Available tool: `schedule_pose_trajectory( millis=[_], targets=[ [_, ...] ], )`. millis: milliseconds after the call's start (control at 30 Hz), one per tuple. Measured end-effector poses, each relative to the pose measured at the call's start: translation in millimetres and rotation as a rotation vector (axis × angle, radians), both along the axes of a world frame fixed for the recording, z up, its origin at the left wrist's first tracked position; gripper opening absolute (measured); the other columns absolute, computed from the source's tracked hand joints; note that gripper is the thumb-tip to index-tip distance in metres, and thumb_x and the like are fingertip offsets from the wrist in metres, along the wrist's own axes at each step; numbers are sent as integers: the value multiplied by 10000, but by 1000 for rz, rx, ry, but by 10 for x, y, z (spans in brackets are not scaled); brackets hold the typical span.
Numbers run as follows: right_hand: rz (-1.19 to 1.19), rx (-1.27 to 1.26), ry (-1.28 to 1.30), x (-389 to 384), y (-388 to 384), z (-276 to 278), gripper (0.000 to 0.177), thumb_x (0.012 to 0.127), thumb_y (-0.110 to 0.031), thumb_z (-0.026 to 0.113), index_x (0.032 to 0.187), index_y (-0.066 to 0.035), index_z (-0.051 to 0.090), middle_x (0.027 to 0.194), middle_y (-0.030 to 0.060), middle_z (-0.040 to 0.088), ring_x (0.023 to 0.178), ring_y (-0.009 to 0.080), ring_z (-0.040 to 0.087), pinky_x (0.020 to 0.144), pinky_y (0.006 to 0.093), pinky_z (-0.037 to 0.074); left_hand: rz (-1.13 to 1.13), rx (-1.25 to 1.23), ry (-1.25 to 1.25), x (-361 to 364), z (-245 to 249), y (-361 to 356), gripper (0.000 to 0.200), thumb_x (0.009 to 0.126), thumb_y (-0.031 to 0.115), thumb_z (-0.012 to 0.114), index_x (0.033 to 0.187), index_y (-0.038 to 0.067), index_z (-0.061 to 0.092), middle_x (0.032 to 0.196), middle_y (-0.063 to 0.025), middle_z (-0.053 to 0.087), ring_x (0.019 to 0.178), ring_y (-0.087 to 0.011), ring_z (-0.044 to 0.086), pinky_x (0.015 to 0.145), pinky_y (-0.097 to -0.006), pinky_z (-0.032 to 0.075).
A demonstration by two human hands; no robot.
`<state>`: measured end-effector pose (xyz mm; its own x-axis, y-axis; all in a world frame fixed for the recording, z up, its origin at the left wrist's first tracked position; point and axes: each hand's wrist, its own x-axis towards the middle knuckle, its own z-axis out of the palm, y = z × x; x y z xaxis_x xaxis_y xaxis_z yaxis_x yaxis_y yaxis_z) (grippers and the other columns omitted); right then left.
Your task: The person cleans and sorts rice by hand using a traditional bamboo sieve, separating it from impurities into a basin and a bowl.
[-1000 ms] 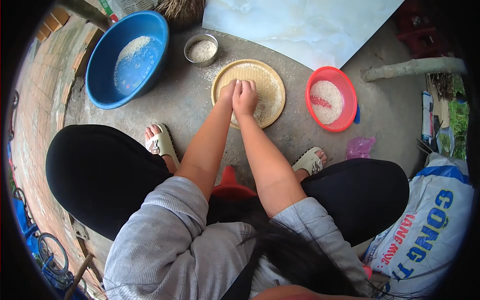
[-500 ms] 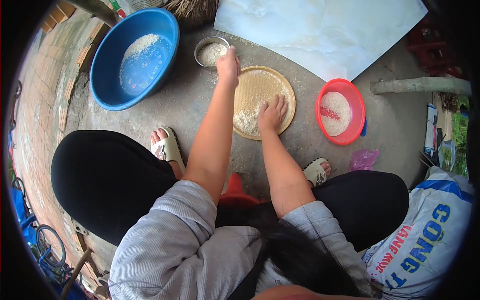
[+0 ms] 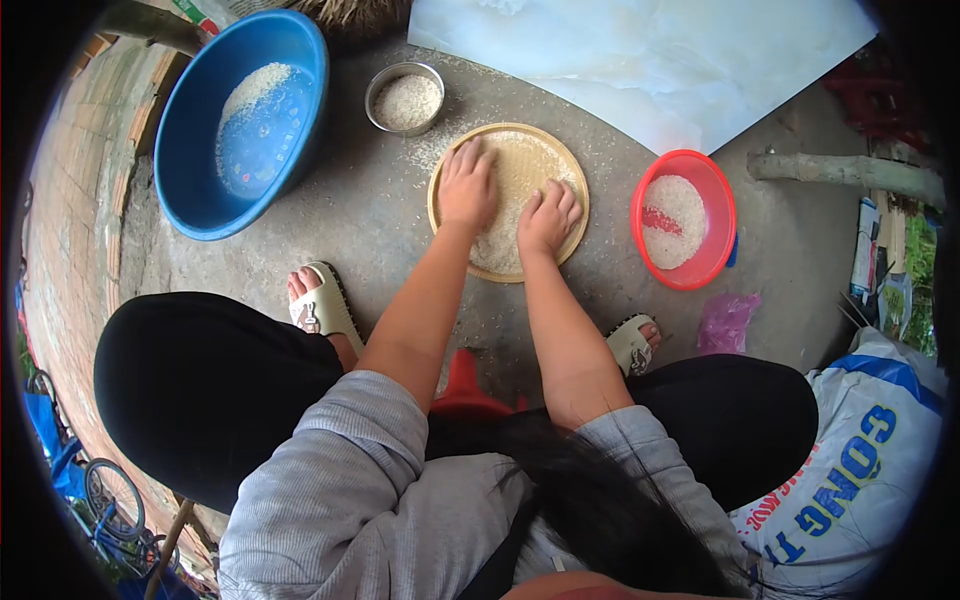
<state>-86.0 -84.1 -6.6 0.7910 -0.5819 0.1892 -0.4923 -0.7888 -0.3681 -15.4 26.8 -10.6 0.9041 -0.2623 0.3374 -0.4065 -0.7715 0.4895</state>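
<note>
Closest in, grey sleeves (image 3: pixel 340 470) and black-clad knees (image 3: pixel 190 380) framed a red stool (image 3: pixel 462 378), with a printed sack (image 3: pixel 860 470) off to the right. Two pale sandals (image 3: pixel 320 300) stood on a bare concrete floor (image 3: pixel 370 230) dusted with stray grains, and a pink bag (image 3: pixel 727 320) lay beyond the right foot. Just past the feet sat a round woven tray (image 3: pixel 583 200) on the floor, with rice (image 3: pixel 498 248) heaped toward its near edge. The left hand (image 3: pixel 467 185) lay palm down on the tray's left part and the right hand (image 3: pixel 547 218) lay palm down on the rice beside it; the fingers (image 3: pixel 478 158) of both were spread flat, gripping nothing. Right of the tray, apart from it, stood a red bowl (image 3: pixel 728 232) of rice. Farther off were a steel bowl (image 3: pixel 372 100) of rice, a blue basin (image 3: pixel 190 190) with rice in water, a white slab (image 3: pixel 640 60) and, at far left, a brick edge (image 3: pixel 80 220).
</note>
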Motion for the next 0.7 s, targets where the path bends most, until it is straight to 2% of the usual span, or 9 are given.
schedule_pose_trajectory(
  millis=[33,133,233,300,367,433,500,567,700],
  targets=[
    [-3,-11,9,10,-50,15,291,844,-197,528,1112,-85,509,1238,84,452,1155,290,391,963,428,318,21,17,43,-63,-44,20,342,846,166,493,1184,152,549,1318,-89,466,1255,-230,391,1090,-397,233],
    [-45,99,54,129,-138,55,256,807,-158,546,1054,-91,552,1108,83,517,1070,293,446,922,413,350,38,109,71,-50,-106,-32,381,857,152,486,1236,177,515,1342,-69,444,1264,-227,382,1085,-410,239],
    [3,129,-139,331,-138,47,291,795,-130,556,1082,-83,548,1107,93,526,1068,300,449,928,421,348,54,129,89,-48,-140,-59,396,854,146,487,1248,184,504,1344,-58,444,1270,-216,375,1093,-405,231],
    [47,202,-140,427,-93,47,339,789,-120,568,1125,-80,540,1164,100,522,1112,309,435,966,427,334,61,145,94,-55,-160,-75,400,855,149,479,1253,189,499,1347,-49,443,1272,-210,372,1098,-402,226],
    [192,163,-62,494,21,56,351,798,-123,565,1144,-66,542,1245,99,491,1172,315,404,1007,418,316,63,204,91,-45,-189,-80,399,882,211,442,1279,192,470,1379,-50,404,1293,-198,342,1100,-379,216],
    [378,117,-58,490,165,19,315,803,-90,527,1111,-43,576,1223,131,511,1165,324,415,1015,422,313,51,179,112,-36,-196,-74,413,882,226,439,1293,200,452,1390,-40,388,1297,-193,337,1098,-367,223],
    [363,395,-252,470,317,-74,277,812,-66,472,1055,1,589,1154,131,555,1075,324,489,952,390,390,46,150,133,-31,-220,-84,427,882,241,437,1307,208,434,1401,-30,373,1300,-188,332,1096,-355,230],
    [360,387,-156,386,307,-30,271,806,-67,477,1037,7,598,1163,116,552,1082,287,496,944,373,401,61,188,117,-28,-268,-79,448,877,246,443,1323,221,409,1414,-13,353,1303,-182,325,1090,-338,245],
    [454,306,-111,111,173,-9,267,789,-46,499,1034,13,588,1156,125,550,1064,312,493,929,383,405,63,175,99,-41,-246,-82,428,869,180,444,1297,197,451,1394,-30,386,1296,-192,340,1085,-345,254]
  ],
)
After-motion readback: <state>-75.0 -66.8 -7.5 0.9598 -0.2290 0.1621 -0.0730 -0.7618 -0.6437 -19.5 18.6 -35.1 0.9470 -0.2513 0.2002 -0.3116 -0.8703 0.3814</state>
